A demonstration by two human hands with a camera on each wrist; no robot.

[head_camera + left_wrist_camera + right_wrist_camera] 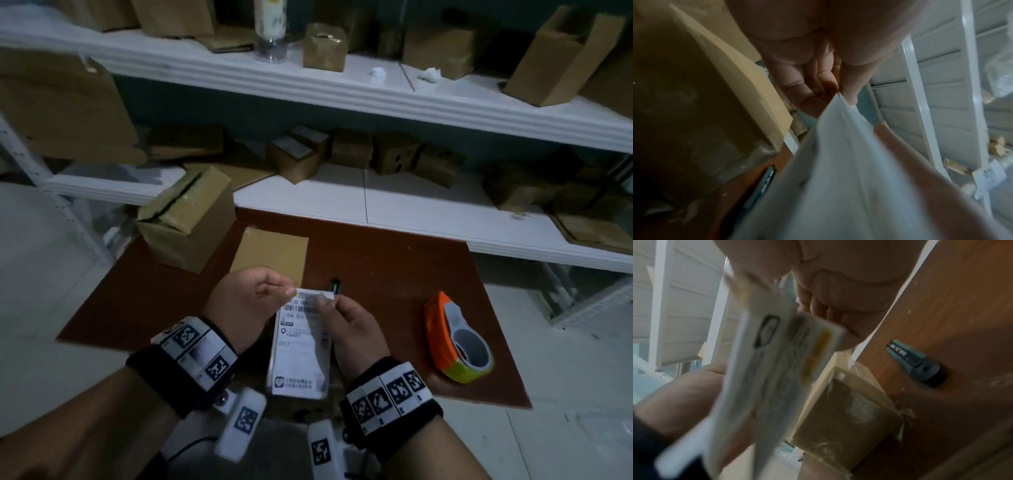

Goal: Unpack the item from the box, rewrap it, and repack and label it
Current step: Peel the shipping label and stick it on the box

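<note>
A white printed paper shipping label [301, 342] is held above the near edge of a reddish-brown wooden table [394, 267]. The left hand [246, 301] and right hand [349, 325] each pinch its top edge between thumb and fingertips. Beyond it lie a taped brown cardboard box [270, 257], a dark marker pen [335, 284] and, to the right, an orange tape dispenser [455, 339].

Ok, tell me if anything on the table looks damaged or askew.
The taped box at the table's far left corner sits skewed, overhanging the edge, with its top seam split open. Both hands, left and right, pinch the shipping label; it looks intact.
</note>
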